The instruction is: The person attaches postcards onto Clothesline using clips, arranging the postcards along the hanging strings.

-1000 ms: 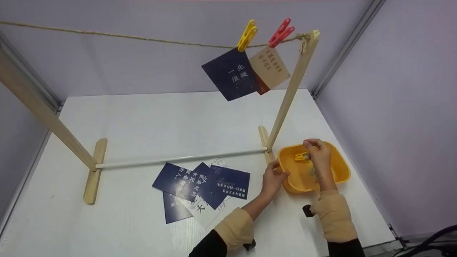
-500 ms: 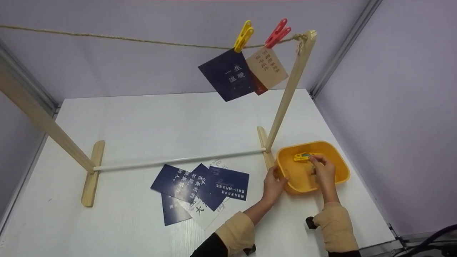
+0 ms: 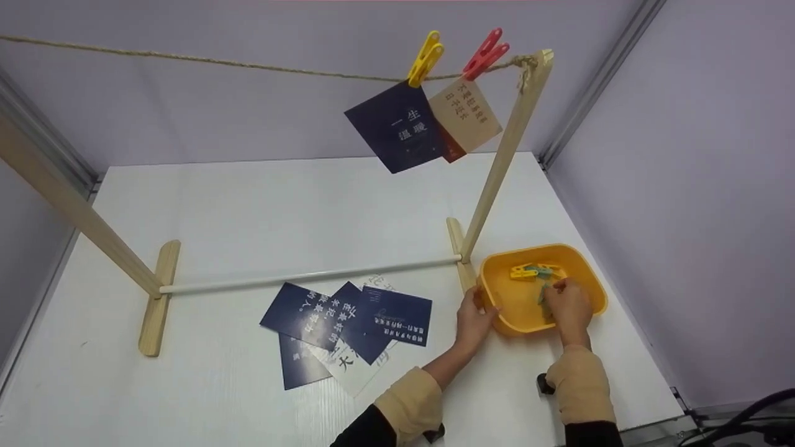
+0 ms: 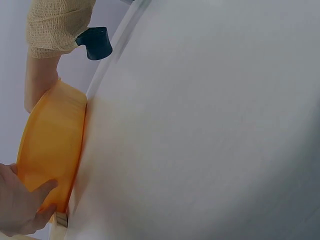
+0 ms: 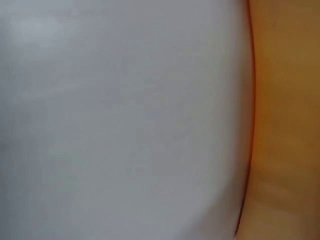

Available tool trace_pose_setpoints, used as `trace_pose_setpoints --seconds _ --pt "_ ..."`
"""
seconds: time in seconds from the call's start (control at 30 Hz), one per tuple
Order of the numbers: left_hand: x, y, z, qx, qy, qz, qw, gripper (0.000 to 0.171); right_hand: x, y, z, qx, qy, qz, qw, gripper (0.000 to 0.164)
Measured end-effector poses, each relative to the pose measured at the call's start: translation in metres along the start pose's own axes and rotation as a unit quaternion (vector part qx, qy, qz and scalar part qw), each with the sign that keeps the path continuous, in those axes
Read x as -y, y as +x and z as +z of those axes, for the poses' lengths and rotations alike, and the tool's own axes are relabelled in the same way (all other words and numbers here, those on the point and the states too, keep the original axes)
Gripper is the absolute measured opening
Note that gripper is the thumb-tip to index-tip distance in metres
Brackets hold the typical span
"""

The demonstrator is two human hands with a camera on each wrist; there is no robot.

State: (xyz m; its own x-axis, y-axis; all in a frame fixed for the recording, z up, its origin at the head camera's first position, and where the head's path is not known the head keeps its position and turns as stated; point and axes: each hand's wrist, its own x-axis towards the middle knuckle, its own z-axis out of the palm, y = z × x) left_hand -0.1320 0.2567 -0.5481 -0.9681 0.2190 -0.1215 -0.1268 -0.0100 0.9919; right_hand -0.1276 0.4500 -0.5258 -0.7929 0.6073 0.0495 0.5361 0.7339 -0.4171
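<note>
- At six o'clock in the head view, loose cards point(image 3: 400, 316), dark blue over white, lie overlapped on the white surface point(image 3: 217, 372).
- At five o'clock, the left hand point(image 3: 475, 323) grips the nine o'clock side of a yellow basin point(image 3: 515, 303). The left wrist view adds what the head view hides: fingers point(image 4: 46, 188) against the basin's outer wall, and a wrapped forearm point(image 4: 60, 25) across its far end.
- At four o'clock, the right hand point(image 3: 570, 305) dips into the basin, fingertips at a green clothespin point(image 3: 544, 302); whether they pinch it or merely touch it cannot be told. The right wrist view shows only surface and blurred yellow wall, no fingers.
- Toward eleven o'clock from those fingers, a yellow clothespin point(image 3: 523, 272) and others lie in the basin. The step in hand appears to be singling out one clothespin; the next move seems to call for a sure pinch and a clear lift over the rim, basin steadied.
- Beyond, a white rod point(image 3: 310, 276) crosses from about half past eight to four.
- Farthest, a rope point(image 3: 248, 64) spans ten to one o'clock, tied to a wooden post point(image 3: 509, 139); a yellow peg point(image 3: 425, 59) at twelve and a red peg point(image 3: 486, 54) at one hold up a blue card point(image 3: 397, 136) and a beige card point(image 3: 471, 121).
</note>
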Motion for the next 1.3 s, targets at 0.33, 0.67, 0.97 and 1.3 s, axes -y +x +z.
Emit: trace_pose_setpoints --seconds 0.33,0.67,0.97,1.3 --pt "0.0002 0.0010 0.0002 -0.011 -0.028 -0.015 0.9994 0.049 0.0056 0.0036 -0.0016 0.098 -0.126 -0.007 0.987 0.052" --pt "0.0036 -0.0017 0.0026 -0.009 -0.015 -0.001 0.9998 0.044 0.0010 -0.0002 -0.0042 0.095 -0.090 0.003 0.991 0.048" --pt "0.0054 0.0010 0.0010 -0.012 -0.026 -0.001 0.9996 0.045 0.0009 -0.0020 -0.0001 -0.032 0.068 0.057 0.996 0.046" --pt "0.0030 0.0013 -0.0001 -0.010 -0.045 0.002 0.9989 0.045 -0.0030 0.0014 0.0032 -0.097 0.129 0.049 0.986 0.047"
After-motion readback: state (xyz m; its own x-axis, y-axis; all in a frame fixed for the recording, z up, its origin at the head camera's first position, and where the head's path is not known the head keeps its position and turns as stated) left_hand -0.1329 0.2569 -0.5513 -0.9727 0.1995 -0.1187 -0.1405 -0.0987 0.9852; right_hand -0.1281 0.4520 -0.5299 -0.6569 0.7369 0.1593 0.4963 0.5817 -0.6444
